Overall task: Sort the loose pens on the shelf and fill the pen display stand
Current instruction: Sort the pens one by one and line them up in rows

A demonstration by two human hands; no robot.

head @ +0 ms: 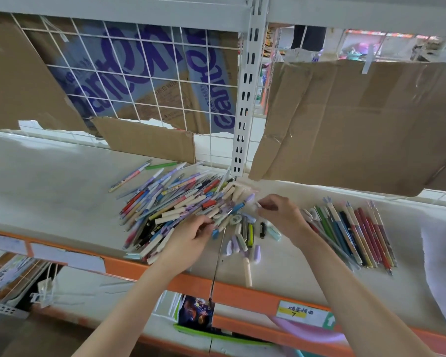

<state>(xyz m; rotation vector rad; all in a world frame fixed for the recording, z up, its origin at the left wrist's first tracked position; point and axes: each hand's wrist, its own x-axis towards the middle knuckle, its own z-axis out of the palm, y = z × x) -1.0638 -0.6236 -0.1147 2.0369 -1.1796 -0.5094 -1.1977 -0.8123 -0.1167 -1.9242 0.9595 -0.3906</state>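
Pastel pens lie in a loose heap (pixel 175 204) on the shelf (pixel 49 176), touching the back upright; a sorted row (pixel 350 233) lies well apart to the right. The left hand (pixel 191 238) digs into the heap's near edge, fingers curled on a pen. The right hand (pixel 278 215) pinches a small pale piece, perhaps a cap. Sorting is in hand, about midway by my guess. Next comes lifting one pen free and laying it alongside its like. No display stand shows.
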